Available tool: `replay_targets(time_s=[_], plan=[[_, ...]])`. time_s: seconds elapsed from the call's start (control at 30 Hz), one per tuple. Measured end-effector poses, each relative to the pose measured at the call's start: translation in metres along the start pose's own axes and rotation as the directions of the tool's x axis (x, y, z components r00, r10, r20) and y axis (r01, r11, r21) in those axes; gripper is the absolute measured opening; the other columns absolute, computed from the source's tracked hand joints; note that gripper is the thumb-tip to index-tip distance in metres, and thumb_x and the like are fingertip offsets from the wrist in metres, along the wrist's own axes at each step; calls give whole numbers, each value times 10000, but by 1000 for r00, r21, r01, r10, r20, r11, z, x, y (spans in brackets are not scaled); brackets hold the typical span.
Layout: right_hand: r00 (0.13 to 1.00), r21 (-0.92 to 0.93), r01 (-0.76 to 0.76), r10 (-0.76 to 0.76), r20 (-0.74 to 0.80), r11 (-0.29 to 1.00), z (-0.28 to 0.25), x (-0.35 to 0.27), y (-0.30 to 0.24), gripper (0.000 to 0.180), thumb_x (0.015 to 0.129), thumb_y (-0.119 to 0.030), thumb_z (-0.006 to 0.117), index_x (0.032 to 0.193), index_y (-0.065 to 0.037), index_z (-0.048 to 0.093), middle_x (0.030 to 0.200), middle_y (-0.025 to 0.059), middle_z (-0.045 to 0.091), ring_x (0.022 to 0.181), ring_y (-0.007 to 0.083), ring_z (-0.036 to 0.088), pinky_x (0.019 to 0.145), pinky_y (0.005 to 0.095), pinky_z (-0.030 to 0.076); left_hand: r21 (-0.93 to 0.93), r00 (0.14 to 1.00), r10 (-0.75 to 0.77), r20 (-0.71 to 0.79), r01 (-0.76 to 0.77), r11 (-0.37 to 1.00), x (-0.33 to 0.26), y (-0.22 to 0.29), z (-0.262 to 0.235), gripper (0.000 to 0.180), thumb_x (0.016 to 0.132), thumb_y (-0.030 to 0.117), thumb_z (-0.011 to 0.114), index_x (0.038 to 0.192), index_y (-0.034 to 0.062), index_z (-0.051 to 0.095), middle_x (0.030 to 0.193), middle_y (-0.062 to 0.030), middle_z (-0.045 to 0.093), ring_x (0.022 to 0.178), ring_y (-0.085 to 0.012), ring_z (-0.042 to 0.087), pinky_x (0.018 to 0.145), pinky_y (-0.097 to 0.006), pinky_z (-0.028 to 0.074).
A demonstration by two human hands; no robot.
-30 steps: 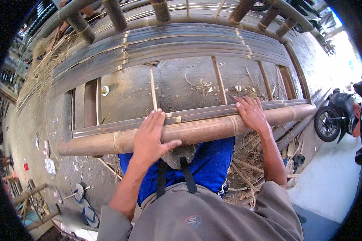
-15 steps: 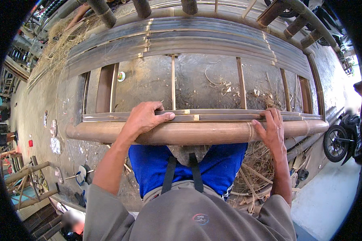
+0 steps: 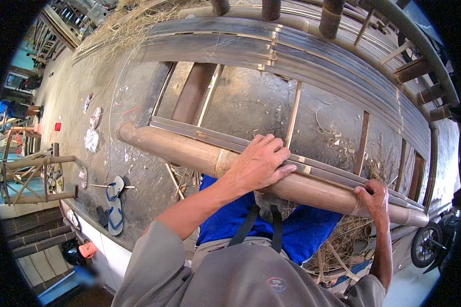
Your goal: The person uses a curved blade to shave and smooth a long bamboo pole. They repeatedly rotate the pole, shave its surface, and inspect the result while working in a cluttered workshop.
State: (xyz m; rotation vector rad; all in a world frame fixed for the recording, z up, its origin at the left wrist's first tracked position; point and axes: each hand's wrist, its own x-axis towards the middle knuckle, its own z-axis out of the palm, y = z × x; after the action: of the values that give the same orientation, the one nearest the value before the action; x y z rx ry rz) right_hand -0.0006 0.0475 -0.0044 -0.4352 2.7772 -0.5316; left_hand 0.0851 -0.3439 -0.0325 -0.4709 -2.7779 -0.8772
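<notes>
A thick brown bamboo pole (image 3: 189, 151) runs from the left middle down to the right edge, forming the near rail of a slatted bamboo frame (image 3: 271, 56). My left hand (image 3: 258, 163) lies flat over the pole near its middle, fingers spread across thin bamboo slats (image 3: 338, 174) lying along its top. My right hand (image 3: 374, 199) wraps around the pole near its right end. A blue cloth (image 3: 292, 230) hangs under the pole in front of me.
Thin cross slats (image 3: 293, 107) span the frame over a dirty concrete floor (image 3: 241, 97). Dry straw (image 3: 112, 25) lies at the far left. Sandals (image 3: 115, 204) and bamboo stools (image 3: 30, 174) sit to the left. A motorbike wheel (image 3: 425, 245) stands at the right.
The view has swung so the pole now slants down to the right. My left hand has slid toward the pole's middle; my right hand stays near the right end.
</notes>
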Motion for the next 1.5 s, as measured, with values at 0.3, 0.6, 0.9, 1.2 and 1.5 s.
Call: replay_targets(time_s=[0.3,0.6,0.9,1.2,1.5], plan=[[986,-88,39,-52,-157,995,14,-6,-12,384,754,-310,817,822,9,615,862,188,609,882,390,575,800,469,451,-50,998,-56,-30,55,997,0,3,0,310,823,307,745,1027,92,653,990,-130,574,1034,-323,539,912,-446,465],[951,-27,56,-62,-303,998,24,-15,-13,390,777,-345,813,942,-20,672,950,169,672,948,374,613,862,463,486,68,916,-259,305,250,966,13,0,-4,600,879,480,638,1392,178,559,1177,-138,636,1094,-315,556,982,-440,375],[887,-145,121,-172,-428,982,-2,-28,-24,320,841,-250,777,1055,-21,709,1013,160,721,942,331,693,828,401,553,139,936,-196,291,161,977,12,0,-5,508,926,429,593,1390,221,580,935,-85,617,956,-294,565,858,-436,396],[987,-287,-148,159,17,947,3,16,9,692,964,-657,405,883,-65,753,862,212,702,919,368,666,876,484,465,46,905,-238,354,237,970,19,5,-6,423,930,378,601,1306,191,660,836,-96,590,851,-284,563,769,-415,411],[995,-248,-42,63,78,968,2,15,21,842,798,-859,435,817,-83,763,744,209,696,815,368,699,831,486,476,-17,873,-333,356,363,932,16,1,-1,398,914,398,629,1229,167,703,792,-91,564,839,-286,556,778,-405,402]])
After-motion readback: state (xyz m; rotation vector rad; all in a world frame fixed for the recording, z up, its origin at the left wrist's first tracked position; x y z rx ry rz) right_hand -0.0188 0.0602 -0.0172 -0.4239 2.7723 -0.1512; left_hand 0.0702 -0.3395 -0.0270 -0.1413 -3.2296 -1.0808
